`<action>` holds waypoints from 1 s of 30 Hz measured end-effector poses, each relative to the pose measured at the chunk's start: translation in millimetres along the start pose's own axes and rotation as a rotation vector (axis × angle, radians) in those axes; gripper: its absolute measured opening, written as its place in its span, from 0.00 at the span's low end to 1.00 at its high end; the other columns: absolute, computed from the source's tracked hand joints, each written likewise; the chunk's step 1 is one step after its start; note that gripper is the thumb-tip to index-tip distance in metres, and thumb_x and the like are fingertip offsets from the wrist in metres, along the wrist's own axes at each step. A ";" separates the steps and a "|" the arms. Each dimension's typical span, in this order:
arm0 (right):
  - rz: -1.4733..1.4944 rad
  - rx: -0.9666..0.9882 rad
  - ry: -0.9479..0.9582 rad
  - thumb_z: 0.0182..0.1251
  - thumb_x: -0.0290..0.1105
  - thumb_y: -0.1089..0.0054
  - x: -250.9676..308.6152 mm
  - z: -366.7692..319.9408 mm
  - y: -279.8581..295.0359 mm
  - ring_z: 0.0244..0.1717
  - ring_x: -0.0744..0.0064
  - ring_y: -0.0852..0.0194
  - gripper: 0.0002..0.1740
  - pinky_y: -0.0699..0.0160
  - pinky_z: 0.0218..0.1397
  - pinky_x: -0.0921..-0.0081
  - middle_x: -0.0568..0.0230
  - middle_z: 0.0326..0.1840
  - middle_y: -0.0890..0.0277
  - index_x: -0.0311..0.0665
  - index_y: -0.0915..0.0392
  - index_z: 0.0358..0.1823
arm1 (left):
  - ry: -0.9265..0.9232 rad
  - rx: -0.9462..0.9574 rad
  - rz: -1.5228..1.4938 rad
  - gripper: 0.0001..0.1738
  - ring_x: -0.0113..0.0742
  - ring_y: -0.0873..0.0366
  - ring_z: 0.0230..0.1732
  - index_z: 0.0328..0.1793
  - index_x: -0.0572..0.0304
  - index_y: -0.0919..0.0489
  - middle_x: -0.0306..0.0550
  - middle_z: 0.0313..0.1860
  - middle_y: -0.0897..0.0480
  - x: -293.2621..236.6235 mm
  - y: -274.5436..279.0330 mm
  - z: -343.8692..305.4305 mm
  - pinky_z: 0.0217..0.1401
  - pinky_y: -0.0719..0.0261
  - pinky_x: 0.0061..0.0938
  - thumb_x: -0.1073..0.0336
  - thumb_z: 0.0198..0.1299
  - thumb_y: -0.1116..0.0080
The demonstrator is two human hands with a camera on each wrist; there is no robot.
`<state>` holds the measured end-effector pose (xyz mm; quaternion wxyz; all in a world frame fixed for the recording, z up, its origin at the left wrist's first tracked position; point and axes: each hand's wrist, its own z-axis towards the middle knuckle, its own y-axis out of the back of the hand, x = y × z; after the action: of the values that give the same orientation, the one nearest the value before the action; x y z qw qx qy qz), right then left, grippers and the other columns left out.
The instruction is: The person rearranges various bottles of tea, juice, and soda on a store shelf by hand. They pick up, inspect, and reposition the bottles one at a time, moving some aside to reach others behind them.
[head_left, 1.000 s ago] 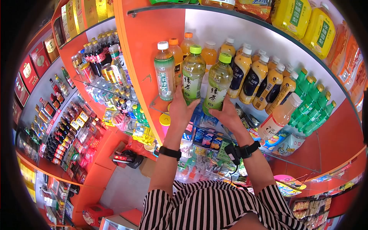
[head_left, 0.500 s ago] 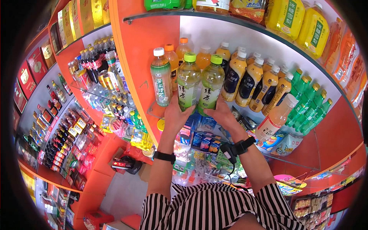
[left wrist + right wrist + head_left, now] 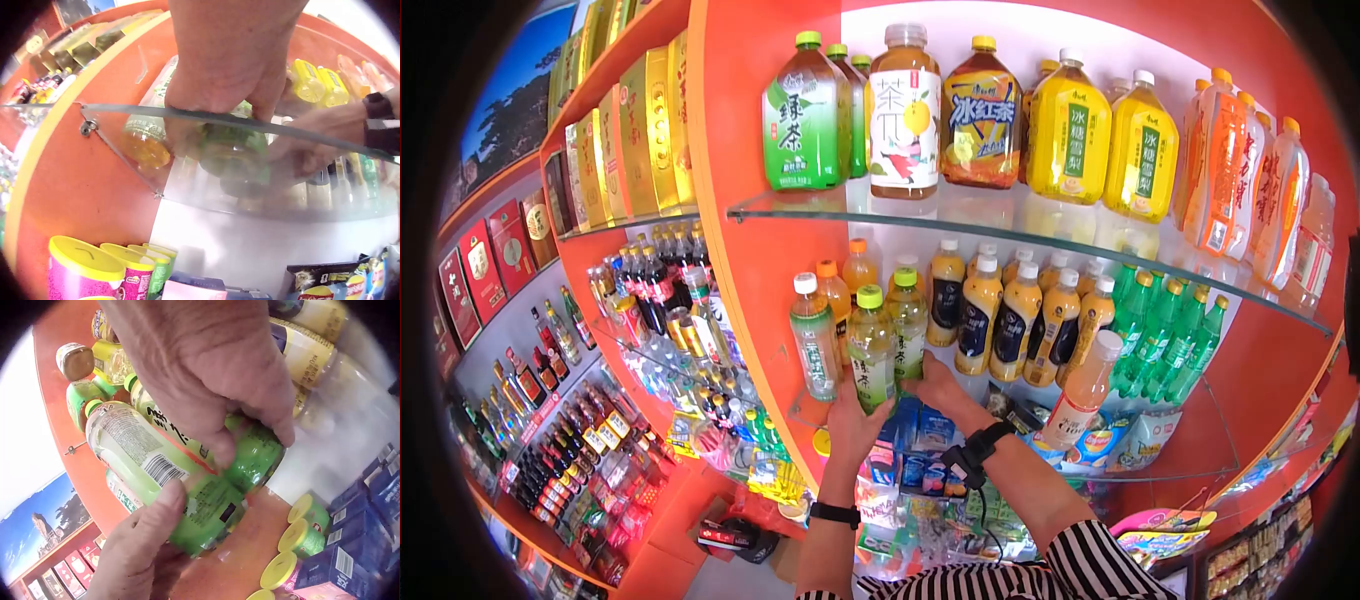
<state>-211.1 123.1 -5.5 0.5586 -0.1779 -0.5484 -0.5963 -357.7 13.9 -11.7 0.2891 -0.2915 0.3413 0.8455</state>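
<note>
My left hand (image 3: 855, 428) grips the lower part of a green tea bottle (image 3: 870, 345) with a lime cap, at the front left of the middle shelf. In the right wrist view its thumb lies below the barcode. My right hand (image 3: 943, 393) holds a second green tea bottle (image 3: 909, 318) low down, fingers and thumb around its base (image 3: 253, 456). That bottle stands just behind and to the right of the first, overlapping it. A white-capped bottle with a green-and-white label (image 3: 813, 345) is immediately left. The left wrist view looks up through the glass, and both bottles are blurred there.
Orange-capped drinks (image 3: 833, 295) stand behind on the left. Rows of yellow-brown bottles (image 3: 978, 325) and green bottles (image 3: 1165, 340) fill the right, with a peach-coloured bottle (image 3: 1080, 395) in front. Above runs a glass shelf edge (image 3: 1000, 222) under large bottles. Yellow-lidded tubs (image 3: 87, 257) sit below.
The head view has tilted up, showing more of the upper shelf. The right-hand bottle has gone from beside the left one to deeper on the shelf, partly behind it.
</note>
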 end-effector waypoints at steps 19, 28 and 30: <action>-0.196 0.002 -0.023 0.54 0.31 0.40 -5.1 31.8 -31.0 0.48 0.40 0.24 0.27 0.24 0.49 0.56 0.34 0.43 0.24 0.27 0.36 0.54 | -0.034 -0.090 0.018 0.33 0.61 0.25 0.51 0.61 0.71 0.33 0.67 0.50 0.24 19.1 -15.3 -0.9 0.53 0.29 0.42 0.65 0.50 0.33; -0.273 0.235 -0.034 0.58 0.32 0.42 72.6 -48.3 28.2 0.60 0.40 0.33 0.39 0.31 0.61 0.60 0.30 0.58 0.33 0.18 0.48 0.66 | -0.035 -0.035 0.019 0.38 0.62 0.25 0.53 0.66 0.71 0.37 0.68 0.53 0.25 10.3 -9.5 -0.8 0.55 0.28 0.41 0.65 0.50 0.33; -0.245 0.228 -0.001 0.59 0.32 0.42 70.1 -70.0 37.1 0.63 0.42 0.36 0.39 0.33 0.63 0.61 0.30 0.62 0.37 0.19 0.50 0.67 | -0.045 -0.052 -0.013 0.37 0.60 0.27 0.56 0.66 0.71 0.37 0.67 0.55 0.26 13.6 -11.0 -3.2 0.57 0.29 0.40 0.66 0.51 0.34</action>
<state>-173.0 38.7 45.8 0.4978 -0.0455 -0.6306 -0.5937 -358.2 22.1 -27.5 0.2943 -0.2823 0.3107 0.8586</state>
